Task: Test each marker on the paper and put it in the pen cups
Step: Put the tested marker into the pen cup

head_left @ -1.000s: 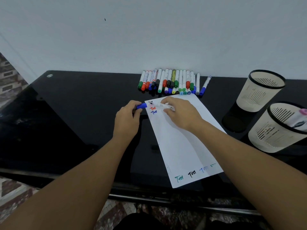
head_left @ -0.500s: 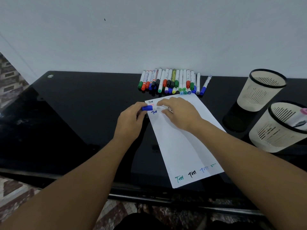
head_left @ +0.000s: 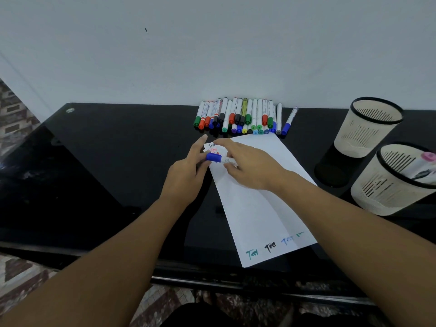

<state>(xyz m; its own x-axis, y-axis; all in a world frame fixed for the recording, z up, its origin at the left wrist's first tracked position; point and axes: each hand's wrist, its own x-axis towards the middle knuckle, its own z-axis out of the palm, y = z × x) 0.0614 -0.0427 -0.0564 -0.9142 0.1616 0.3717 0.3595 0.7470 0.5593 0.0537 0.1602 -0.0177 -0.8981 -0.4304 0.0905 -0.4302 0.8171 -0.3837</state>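
Both hands meet over the top left corner of the white paper [head_left: 259,208], which bears several small "Test" scribbles at its top and bottom. My right hand [head_left: 250,168] grips the white barrel of a blue marker [head_left: 221,159]. My left hand [head_left: 188,173] pinches the marker's blue cap end, with its index finger pointing straight up. The cap sits on the marker. A row of several capped markers [head_left: 240,116] lies against the wall beyond the paper. Two cream mesh pen cups stand at the right: the far cup [head_left: 368,135] looks empty, and the near cup [head_left: 391,190] holds markers.
Everything rests on a glossy black table [head_left: 118,161] set against a white wall. Its front edge runs below my forearms, with patterned floor tiles beneath. One blue marker [head_left: 289,120] lies apart at the right end of the row.
The blue cap, held apart from the barrel a second ago, is now pushed onto the marker. Both hands have shifted slightly right over the paper's corner, and my left index finger has straightened.
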